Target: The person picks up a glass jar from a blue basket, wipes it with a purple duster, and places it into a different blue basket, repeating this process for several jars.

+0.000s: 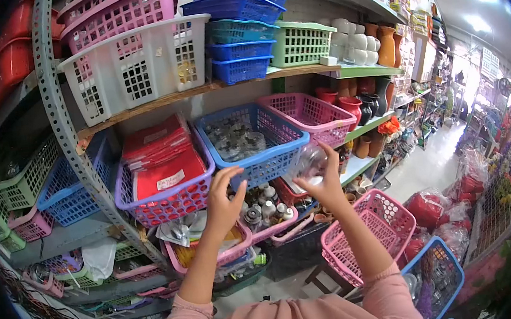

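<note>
My right hand (pixel 325 180) holds a clear, rounded glass or plastic item (pixel 311 161) at the front right corner of a blue basket (pixel 269 169). Several clear items (pixel 238 141) lie inside that basket on the shelf. My left hand (pixel 227 193) is raised before the basket's front left side, fingers apart and nothing in it. To its left, a purple basket (pixel 125 193) holds red packets (pixel 170 167). A pink basket (pixel 326 129) is on the right of the blue one.
Stacked baskets (pixel 136 72) fill the shelf above. Below are a pink basket of bottles (pixel 267 209) and an empty pink basket (pixel 367 229) at right. A metal post (pixel 74 134) rises at left. Red wrapped bundles (pixel 426 207) lie on the right.
</note>
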{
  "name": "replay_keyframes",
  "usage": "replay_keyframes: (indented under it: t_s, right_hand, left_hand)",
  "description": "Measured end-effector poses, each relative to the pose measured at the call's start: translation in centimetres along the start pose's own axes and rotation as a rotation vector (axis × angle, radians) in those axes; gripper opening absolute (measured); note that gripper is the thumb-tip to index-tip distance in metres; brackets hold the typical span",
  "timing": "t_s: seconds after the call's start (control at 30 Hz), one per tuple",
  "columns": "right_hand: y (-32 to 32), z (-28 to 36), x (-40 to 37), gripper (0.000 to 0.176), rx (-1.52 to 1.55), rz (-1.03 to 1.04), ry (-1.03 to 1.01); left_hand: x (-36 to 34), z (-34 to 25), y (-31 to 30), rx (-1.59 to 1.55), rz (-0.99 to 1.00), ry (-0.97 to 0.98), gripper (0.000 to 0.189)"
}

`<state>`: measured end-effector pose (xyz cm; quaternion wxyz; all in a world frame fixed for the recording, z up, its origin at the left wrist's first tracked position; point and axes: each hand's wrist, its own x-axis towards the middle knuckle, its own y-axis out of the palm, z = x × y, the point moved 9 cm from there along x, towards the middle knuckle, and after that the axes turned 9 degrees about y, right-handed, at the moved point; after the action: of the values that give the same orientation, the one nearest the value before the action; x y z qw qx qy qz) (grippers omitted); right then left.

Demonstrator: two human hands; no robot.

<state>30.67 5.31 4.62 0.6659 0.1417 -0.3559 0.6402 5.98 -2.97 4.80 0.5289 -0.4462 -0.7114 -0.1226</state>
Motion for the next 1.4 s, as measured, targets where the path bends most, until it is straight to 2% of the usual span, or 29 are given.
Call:
replay_keyframes:
  t_s: [0.07,0.1,0.2,0.27,0.3,0.33,0.37,0.4,0.43,0.47,0.5,0.57,0.63,0.67,0.7,0.77,0.8,0.87,1.0,1.07,1.17,1.3,1.4]
  right_hand:
    - [1.7,2.1,3.2,0.094,-0.139,-0.045,-0.137]
    - [3.0,1.6,4.8,0.093,-0.099,-0.027,-0.092]
    - [6.3,1.9,8.1,0.094,-0.180,-0.079,-0.151]
    - [9.4,0.2,9.9,0.095,-0.041,0.082,-0.005]
    - [10.3,0.0,10.4,0.095,-0.043,0.079,-0.007]
    - [11.2,0.4,10.6,0.095,-0.144,0.067,-0.088]
    - [12.0,0.8,10.6,0.094,-0.244,0.055,-0.165]
    - [13.1,0.2,10.7,0.097,-0.264,0.185,-0.050]
    - [13.4,-0.2,11.0,0.097,-0.266,0.188,-0.045]
    - [14.8,-1.5,11.1,0.099,-0.357,0.312,-0.005]
    - [15.9,-2.9,11.3,0.101,-0.449,0.434,0.032]
    - [16.6,-3.9,12.3,0.106,-0.444,0.478,-0.005]
    - [18.0,-6.7,12.1,0.099,-0.546,0.764,0.280]
    - [18.1,-6.2,12.4,0.100,-0.598,0.747,0.202]
    - [18.4,-6.2,12.9,0.100,-0.598,0.749,0.204]
    - [20.0,-7.3,12.0,0.089,-0.746,1.084,0.241]
    - [20.2,-7.9,12.0,0.089,-0.745,1.086,0.244]
    - [21.5,-8.4,11.9,0.078,-0.578,1.161,0.130]
    - [22.3,-10.7,12.7,0.069,-0.724,1.159,0.080]
    - [22.5,-11.9,12.4,0.061,-0.874,1.236,0.156]
    - [23.3,-11.8,11.7,0.058,-0.878,1.343,0.208]
    - [23.9,-12.2,11.6,0.058,-0.887,1.281,0.218]
    - [22.6,-9.9,11.1,0.062,-0.786,1.280,0.321]
  left_hand:
    - [2.5,1.1,-1.0,0.089,0.034,0.058,0.026]
    - [3.5,1.2,-1.2,0.167,0.059,0.095,0.027]
    - [5.5,3.7,0.2,0.350,0.161,0.205,0.032]
    - [5.0,6.6,1.9,0.447,0.229,0.212,0.034]
    - [4.9,7.2,2.5,0.549,0.298,0.220,0.036]
    - [4.3,9.4,3.7,0.586,0.469,0.060,0.043]
    - [4.1,9.8,3.9,0.584,0.471,0.060,0.043]
    - [3.9,10.0,3.9,0.588,0.503,0.033,0.049]
    - [3.7,10.2,4.0,0.590,0.534,0.004,0.055]
    - [3.5,10.4,4.2,0.600,0.589,-0.011,0.071]
    - [3.7,10.0,3.9,0.596,0.586,-0.013,0.071]
    - [3.6,9.8,4.1,0.663,0.656,-0.017,0.088]
    - [3.6,10.2,4.4,0.674,0.671,-0.018,0.092]
    - [3.3,10.4,4.5,0.688,0.695,-0.016,0.095]
    - [3.1,10.5,4.6,0.686,0.697,-0.018,0.095]
    - [3.3,10.3,4.4,0.675,0.663,0.011,0.092]
    - [3.2,10.3,4.5,0.673,0.666,0.009,0.092]
    - [3.3,10.2,4.3,0.659,0.636,0.015,0.089]
    - [3.4,10.0,4.3,0.663,0.627,0.021,0.085]
    - [3.3,10.0,4.3,0.668,0.618,0.018,0.082]
    - [3.3,10.0,4.3,0.675,0.613,0.024,0.080]
    - [3.2,10.0,4.4,0.690,0.612,0.036,0.079]
    - [3.3,10.0,4.4,0.716,0.608,0.050,0.078]
